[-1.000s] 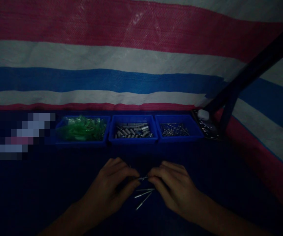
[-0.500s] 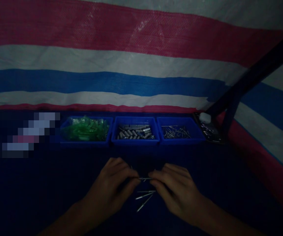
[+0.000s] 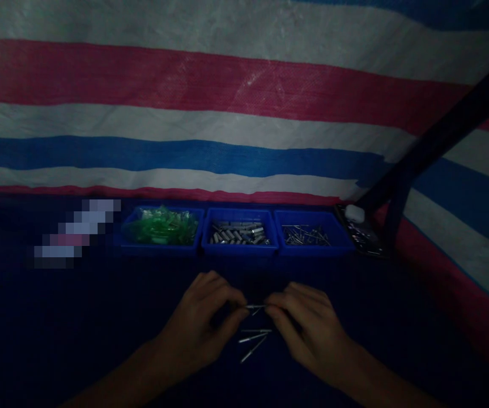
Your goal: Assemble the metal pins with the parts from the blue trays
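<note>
Between my two hands a thin silver pin that looks like a blind rivet [image 3: 255, 306] lies level. My left hand [image 3: 212, 314] pinches its left end between thumb and forefinger. At the other end, the thumb and forefinger of my right hand [image 3: 312, 320] are closed on it. Another thin metal piece shows just under it, partly hidden. On the dark blue table, just below my hands, lie a few loose rivets [image 3: 252, 338], fanned out with their right ends close together. Dim light hides the finer detail of the fingertips.
Three blue bins stand behind my hands: the left bin [image 3: 159, 247] with green plastic wrapping, the middle bin [image 3: 239, 250] with short metal cylinders, the right bin [image 3: 316, 250] with similar rivets. A dark tray [image 3: 367, 246] with a white object sits rightmost. Striped sheeting [image 3: 227, 124] hangs behind.
The view has shifted slightly, so the bins and sheeting sit a little lower and further right. Both hands keep their pinch on the rivet, which stays level.
</note>
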Motion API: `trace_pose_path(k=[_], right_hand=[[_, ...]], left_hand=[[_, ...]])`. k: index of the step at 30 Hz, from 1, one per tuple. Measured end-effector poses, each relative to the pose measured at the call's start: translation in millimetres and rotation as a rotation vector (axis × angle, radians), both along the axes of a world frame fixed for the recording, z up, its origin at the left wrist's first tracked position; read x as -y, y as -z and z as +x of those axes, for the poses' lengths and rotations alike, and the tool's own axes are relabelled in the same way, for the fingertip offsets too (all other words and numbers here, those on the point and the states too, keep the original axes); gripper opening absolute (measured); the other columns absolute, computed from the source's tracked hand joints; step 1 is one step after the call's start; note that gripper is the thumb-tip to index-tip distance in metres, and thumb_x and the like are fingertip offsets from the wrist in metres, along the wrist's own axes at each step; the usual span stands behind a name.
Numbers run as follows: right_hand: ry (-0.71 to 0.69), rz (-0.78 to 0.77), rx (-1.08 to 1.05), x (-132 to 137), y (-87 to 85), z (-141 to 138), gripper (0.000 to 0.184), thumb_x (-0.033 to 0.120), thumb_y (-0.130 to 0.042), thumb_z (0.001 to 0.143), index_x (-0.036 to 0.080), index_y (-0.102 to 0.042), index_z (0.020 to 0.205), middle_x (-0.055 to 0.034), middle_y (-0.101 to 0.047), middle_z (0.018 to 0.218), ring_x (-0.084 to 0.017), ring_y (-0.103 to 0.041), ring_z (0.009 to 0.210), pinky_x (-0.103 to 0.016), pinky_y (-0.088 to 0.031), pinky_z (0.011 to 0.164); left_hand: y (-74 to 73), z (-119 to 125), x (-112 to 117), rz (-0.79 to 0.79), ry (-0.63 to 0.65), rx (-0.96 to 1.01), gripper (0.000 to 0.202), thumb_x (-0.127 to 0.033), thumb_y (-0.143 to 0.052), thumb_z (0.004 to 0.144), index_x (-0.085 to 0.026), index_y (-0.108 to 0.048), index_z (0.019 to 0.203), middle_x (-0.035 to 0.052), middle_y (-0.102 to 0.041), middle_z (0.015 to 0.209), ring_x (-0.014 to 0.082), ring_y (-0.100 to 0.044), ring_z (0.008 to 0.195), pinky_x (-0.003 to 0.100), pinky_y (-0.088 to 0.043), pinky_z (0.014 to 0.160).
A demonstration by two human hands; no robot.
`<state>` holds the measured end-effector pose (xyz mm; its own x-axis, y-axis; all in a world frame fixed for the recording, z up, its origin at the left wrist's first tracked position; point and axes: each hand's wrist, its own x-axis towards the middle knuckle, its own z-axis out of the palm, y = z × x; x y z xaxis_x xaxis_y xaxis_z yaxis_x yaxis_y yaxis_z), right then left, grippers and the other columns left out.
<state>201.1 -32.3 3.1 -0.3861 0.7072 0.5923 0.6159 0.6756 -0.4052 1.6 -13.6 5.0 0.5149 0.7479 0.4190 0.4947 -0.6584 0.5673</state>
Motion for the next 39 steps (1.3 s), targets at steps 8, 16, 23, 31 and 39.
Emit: trace_pose_path(k=[8, 16, 23, 31, 39], right_hand=[[-0.003, 0.053, -0.009, 2.6, -2.2, -1.3, 0.008, 0.017, -0.051, 0.084, 0.016, -0.059, 0.083, 0.0010, -0.058, 0.059, -0.009, -0.050, 0.051, -0.022, -0.039, 0.050], [-0.015, 0.050, -0.007, 2.1, -2.7, -0.8, 0.009, 0.020, -0.052, 0.084, 0.016, -0.059, 0.082, 0.0009, -0.058, 0.059, -0.009, -0.050, 0.051, -0.022, -0.039, 0.050], [-0.031, 0.115, 0.027, 3.6, -3.6, -2.7, 0.010, 0.018, -0.051, 0.084, 0.016, -0.059, 0.078, 0.0007, -0.057, 0.057, -0.009, -0.050, 0.050, -0.022, -0.039, 0.050], [0.487, 0.219, -0.192, -34.0, -5.4, 34.2, 0.011, 0.026, -0.048, 0.084, 0.018, -0.055, 0.088, 0.0032, -0.052, 0.055, -0.010, -0.048, 0.046, -0.024, -0.038, 0.047], [0.554, 0.030, -0.119, -45.0, 11.9, 35.9, 0.035, 0.033, -0.046, 0.083, 0.013, -0.046, 0.112, 0.0054, -0.045, 0.054, -0.012, -0.047, 0.047, -0.024, -0.036, 0.051]], left_hand=[[-2.3, 0.4, 1.4, -0.011, 0.023, 0.001, 0.012, -0.016, -0.047, 0.085, -0.018, -0.058, 0.080, 0.0000, -0.060, 0.069, 0.0123, -0.052, 0.068, 0.027, -0.040, 0.063], [-3.5, 0.5, 4.1, 0.024, 0.010, 0.007, 0.010, -0.018, -0.048, 0.085, -0.018, -0.057, 0.080, 0.0000, -0.060, 0.070, 0.0127, -0.053, 0.069, 0.027, -0.040, 0.065], [-5.0, -0.3, 3.2, 0.049, 0.042, -0.045, 0.018, -0.018, -0.043, 0.087, -0.017, -0.057, 0.077, 0.0001, -0.059, 0.068, 0.0119, -0.051, 0.067, 0.027, -0.037, 0.064], [-7.8, -16.3, -16.2, 0.060, 0.131, -0.242, 0.023, -0.016, -0.041, 0.087, -0.020, -0.058, 0.101, 0.0033, -0.061, 0.093, 0.0157, -0.052, 0.088, 0.032, -0.038, 0.079], [8.5, -16.1, -23.0, 0.037, 0.160, -0.364, 0.011, -0.024, -0.051, 0.083, -0.021, -0.061, 0.085, 0.0024, -0.057, 0.097, 0.0199, -0.047, 0.096, 0.034, -0.035, 0.080]])
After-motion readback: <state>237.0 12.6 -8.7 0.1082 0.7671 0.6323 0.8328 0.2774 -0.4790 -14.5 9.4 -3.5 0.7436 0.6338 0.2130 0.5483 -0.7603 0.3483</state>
